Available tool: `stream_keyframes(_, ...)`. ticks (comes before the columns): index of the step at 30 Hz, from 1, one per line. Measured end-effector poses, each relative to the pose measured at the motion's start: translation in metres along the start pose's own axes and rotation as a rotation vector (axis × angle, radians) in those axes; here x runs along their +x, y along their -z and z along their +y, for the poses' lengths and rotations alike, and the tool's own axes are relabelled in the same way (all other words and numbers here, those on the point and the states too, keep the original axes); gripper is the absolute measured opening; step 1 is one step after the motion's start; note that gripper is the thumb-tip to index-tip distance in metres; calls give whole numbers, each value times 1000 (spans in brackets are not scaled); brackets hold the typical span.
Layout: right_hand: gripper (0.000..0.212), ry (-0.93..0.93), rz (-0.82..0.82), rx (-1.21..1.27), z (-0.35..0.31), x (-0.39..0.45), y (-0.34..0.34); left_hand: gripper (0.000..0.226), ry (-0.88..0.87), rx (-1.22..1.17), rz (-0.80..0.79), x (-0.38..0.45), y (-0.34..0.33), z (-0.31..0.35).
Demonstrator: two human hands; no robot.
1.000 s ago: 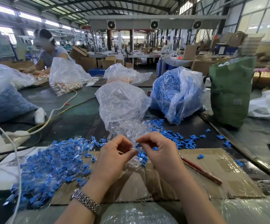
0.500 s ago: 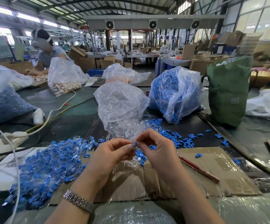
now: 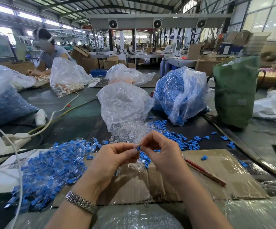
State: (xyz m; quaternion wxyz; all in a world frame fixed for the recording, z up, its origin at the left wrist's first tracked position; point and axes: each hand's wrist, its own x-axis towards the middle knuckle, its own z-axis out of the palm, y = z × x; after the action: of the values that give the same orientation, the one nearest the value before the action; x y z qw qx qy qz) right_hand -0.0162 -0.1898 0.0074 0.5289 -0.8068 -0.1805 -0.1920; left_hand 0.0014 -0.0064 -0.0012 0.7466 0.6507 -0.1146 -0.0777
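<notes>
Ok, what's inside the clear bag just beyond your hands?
The clear bag holds clear plastic pieces, spilling from its mouth onto the table. Its crumpled film hides how many remain higher up.

Nothing is legible. Well right of the blue piece (image 3: pixel 138 147) that the left hand (image 3: pixel 115 157) and right hand (image 3: pixel 163 156) pinch, the green bag (image 3: pixel 233 90) has a blurred patch. Left of it, the speckled print on the white sheet (image 3: pixel 0 177) is blurred too.

Head camera faces forward-down, seemingly close above hands (image 3: pixel 115 160).

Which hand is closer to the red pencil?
Right. Both pinch a blue piece; the right hand sits just left of the pencil, the left hand farther left.
</notes>
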Motion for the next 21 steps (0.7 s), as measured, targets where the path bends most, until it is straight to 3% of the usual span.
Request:
stream_keyframes(8,17,-110,11,2,-9,1,6,34,-11,-29,18,-3,-1,1)
stream_keyframes(10,29,-231,14,-265,-11,3,16,30,-7,-66,53,-2,-2,-1)
stream_keyframes(12,53,-453,-86,-758,-10,2,30,26,-9,-87,71,-1,-2,-3)
stream_keyframes(14,67,-690,-204,-1020,-10,-4,39,24,-11,-92,67,-1,-1,-2)
stream_keyframes(16,59,-770,-288,-1079,-7,-9,43,23,-8,-96,55,-1,0,-1)
stream_keyframes(19,23,-717,-289,-1061,-7,-12,45,24,-4,-115,64,-1,1,0)
stream_keyframes(21,21,-688,-272,-984,-7,-11,47,26,-1,-137,74,-1,1,1)
